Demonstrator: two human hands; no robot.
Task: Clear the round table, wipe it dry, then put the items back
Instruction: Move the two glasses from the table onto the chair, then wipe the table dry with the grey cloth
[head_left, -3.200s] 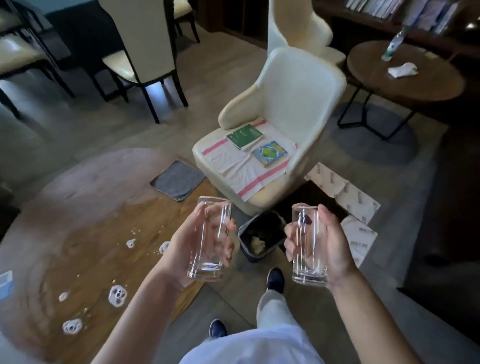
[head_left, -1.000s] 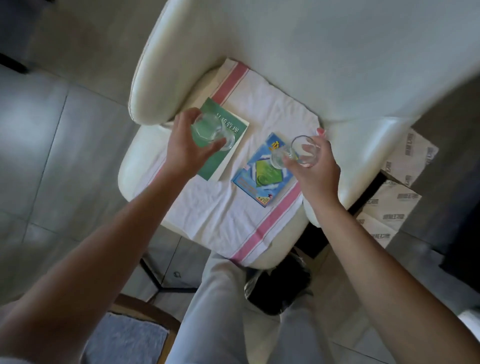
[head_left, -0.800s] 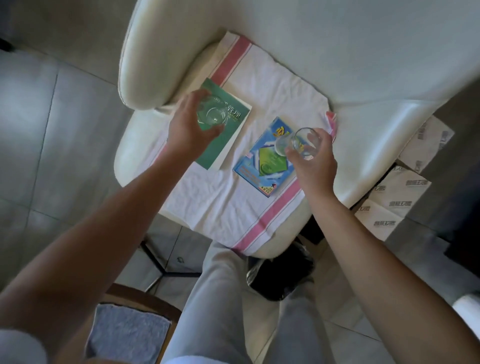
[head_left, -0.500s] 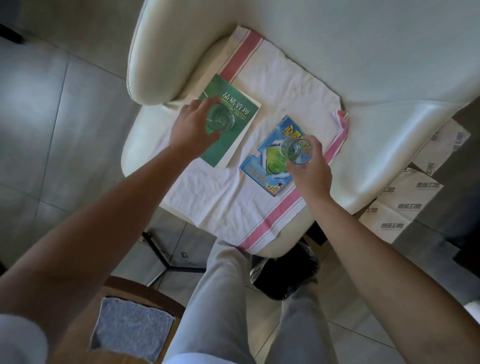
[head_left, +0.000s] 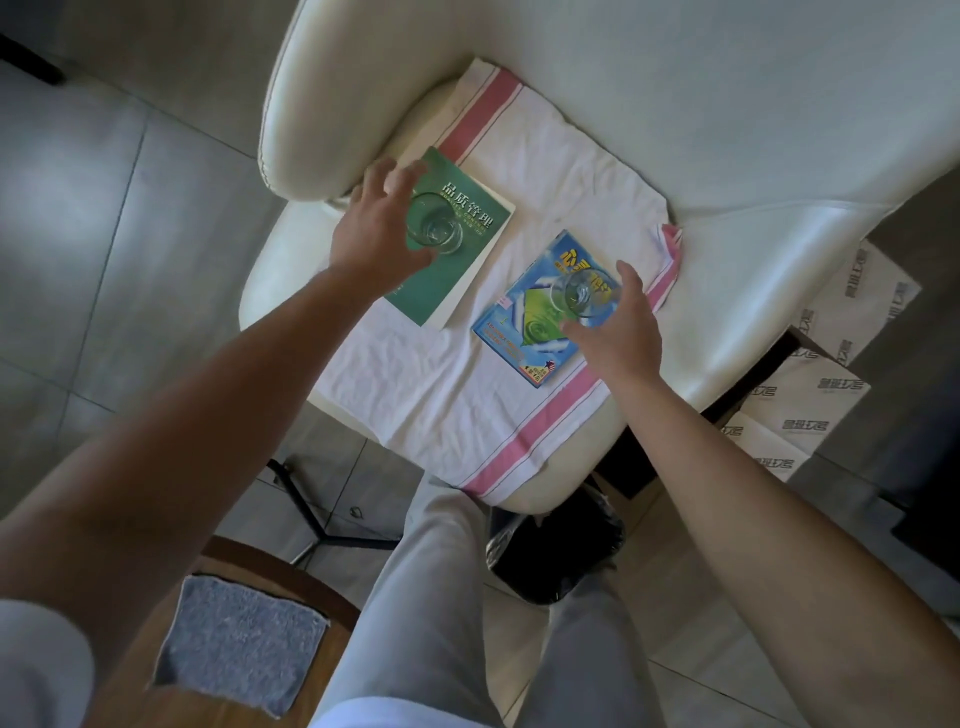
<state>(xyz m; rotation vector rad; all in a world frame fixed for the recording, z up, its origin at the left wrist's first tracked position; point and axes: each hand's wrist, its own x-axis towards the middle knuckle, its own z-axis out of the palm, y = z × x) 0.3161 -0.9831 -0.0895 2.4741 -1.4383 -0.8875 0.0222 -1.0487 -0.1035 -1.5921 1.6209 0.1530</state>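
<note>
Both hands were spread open, the left hand (head_left: 382, 236) just beside the upright glass (head_left: 435, 223) on the green book (head_left: 452, 236), the right hand (head_left: 621, 325) likewise by the second glass (head_left: 582, 292).

The chair (head_left: 675, 130) top runs off the picture's edge. The round table (head_left: 291, 577) below the chair shows only a corner. The bin (head_left: 550, 561) under the chair hides behind legs.
</note>
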